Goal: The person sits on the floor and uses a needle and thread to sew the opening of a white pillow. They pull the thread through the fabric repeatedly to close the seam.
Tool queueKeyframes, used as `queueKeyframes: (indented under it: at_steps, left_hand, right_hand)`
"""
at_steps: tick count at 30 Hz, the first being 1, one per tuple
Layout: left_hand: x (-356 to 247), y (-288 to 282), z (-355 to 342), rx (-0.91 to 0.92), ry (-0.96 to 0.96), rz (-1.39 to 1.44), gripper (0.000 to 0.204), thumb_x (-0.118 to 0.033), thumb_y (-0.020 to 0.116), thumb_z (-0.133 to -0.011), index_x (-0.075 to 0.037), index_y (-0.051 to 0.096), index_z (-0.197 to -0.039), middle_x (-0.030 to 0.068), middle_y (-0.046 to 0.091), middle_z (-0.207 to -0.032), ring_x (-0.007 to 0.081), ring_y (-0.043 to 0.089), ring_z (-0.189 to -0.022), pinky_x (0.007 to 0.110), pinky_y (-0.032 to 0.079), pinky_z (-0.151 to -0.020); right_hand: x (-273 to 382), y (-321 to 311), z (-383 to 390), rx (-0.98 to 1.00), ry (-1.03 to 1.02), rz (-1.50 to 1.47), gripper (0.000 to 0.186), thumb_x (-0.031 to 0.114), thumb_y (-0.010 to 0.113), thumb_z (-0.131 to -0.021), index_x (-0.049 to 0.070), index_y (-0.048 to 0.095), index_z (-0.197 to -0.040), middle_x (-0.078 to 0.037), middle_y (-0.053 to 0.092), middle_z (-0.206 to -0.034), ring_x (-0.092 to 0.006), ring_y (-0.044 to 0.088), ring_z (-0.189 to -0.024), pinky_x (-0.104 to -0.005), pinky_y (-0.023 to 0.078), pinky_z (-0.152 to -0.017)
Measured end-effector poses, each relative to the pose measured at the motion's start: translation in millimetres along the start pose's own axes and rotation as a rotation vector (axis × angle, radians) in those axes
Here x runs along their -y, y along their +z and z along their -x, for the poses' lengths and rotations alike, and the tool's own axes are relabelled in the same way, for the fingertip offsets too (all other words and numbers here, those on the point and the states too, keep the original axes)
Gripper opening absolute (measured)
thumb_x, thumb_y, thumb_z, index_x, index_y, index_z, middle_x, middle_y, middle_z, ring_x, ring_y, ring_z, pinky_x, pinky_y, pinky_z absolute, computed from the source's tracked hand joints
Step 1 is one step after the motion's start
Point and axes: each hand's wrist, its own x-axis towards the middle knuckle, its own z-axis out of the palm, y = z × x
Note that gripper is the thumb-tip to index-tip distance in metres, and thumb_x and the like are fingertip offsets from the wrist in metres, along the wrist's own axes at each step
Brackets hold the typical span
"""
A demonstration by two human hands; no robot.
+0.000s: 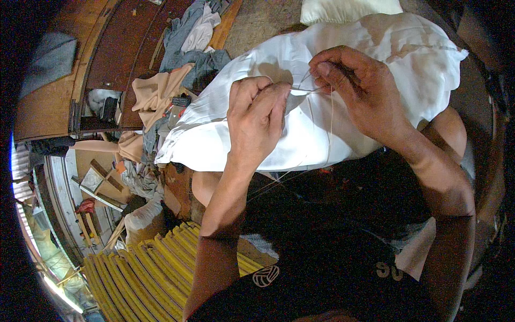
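Note:
A length of pale thread [331, 124] runs between my two raised hands, and its loose strands hang down in front of a shiny white cloth [204, 153]. My left hand [255, 121] is closed, pinching the thread between thumb and forefinger. Just to its right, my right hand [365, 91] is also closed in a pinch on the thread, with a small loop showing near its fingertips. Whether a needle is among the fingers is too small to tell. The white cloth lies spread beneath both hands, across my lap, with a gathered edge at its right end.
A cream cushion [351, 9] lies beyond the cloth. To the left are wooden cabinets [115, 59], heaped grey clothing [185, 40] and tan fabric [158, 94]. Yellow ridged slats [145, 271] fill the lower left, below scattered wood pieces and rags.

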Motion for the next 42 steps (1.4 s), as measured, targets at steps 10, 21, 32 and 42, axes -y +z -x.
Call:
queueKeyframes:
  at_steps: [10, 21, 32, 42]
  left_hand:
    - [-4, 0, -1, -0.031, -0.005, 0.02, 0.014, -0.001, 0.076, -0.078, -0.006, 0.075, -0.091, 0.0073, 0.062, -0.09, 0.0247, 0.056, -0.082, 0.035, 0.048, -0.069]
    - [-5, -1, -1, -0.027, -0.004, 0.01, 0.013, -0.002, 0.075, -0.08, -0.005, 0.075, -0.092, 0.0077, 0.063, -0.091, 0.0255, 0.057, -0.083, 0.036, 0.049, -0.071]
    - [-6, 4, 3, -0.006, -0.023, 0.042, 0.015, -0.003, 0.075, -0.08, -0.006, 0.074, -0.094, 0.0094, 0.064, -0.094, 0.0278, 0.06, -0.088, 0.037, 0.05, -0.075]
    - [-12, -22, -4, 0.178, -0.234, 0.373, 0.013, -0.011, 0.079, -0.081, -0.003, 0.073, -0.088, 0.0103, 0.067, -0.102, 0.0264, 0.061, -0.099, 0.035, 0.049, -0.086]
  right_hand:
    - [-1, 0, 1, 0.001, 0.037, -0.035, 0.023, 0.021, 0.058, -0.098, 0.001, 0.067, -0.105, -0.014, 0.071, -0.088, -0.0268, 0.071, -0.078, -0.0362, 0.055, -0.071]
    - [-4, -1, -1, 0.056, 0.018, 0.008, 0.026, 0.021, 0.056, -0.102, -0.003, 0.066, -0.106, -0.008, 0.068, -0.087, -0.0166, 0.065, -0.08, -0.0297, 0.054, -0.074]
    - [-14, 1, -4, 0.235, 0.21, -0.17, 0.024, 0.022, 0.057, -0.104, -0.001, 0.065, -0.106, -0.004, 0.067, -0.088, -0.011, 0.062, -0.08, -0.0269, 0.053, -0.074]
    - [-17, -4, -9, 0.141, 0.306, -0.393, 0.026, 0.026, 0.057, -0.104, 0.002, 0.065, -0.105, -0.003, 0.066, -0.087, -0.0112, 0.062, -0.078, -0.0259, 0.051, -0.072]
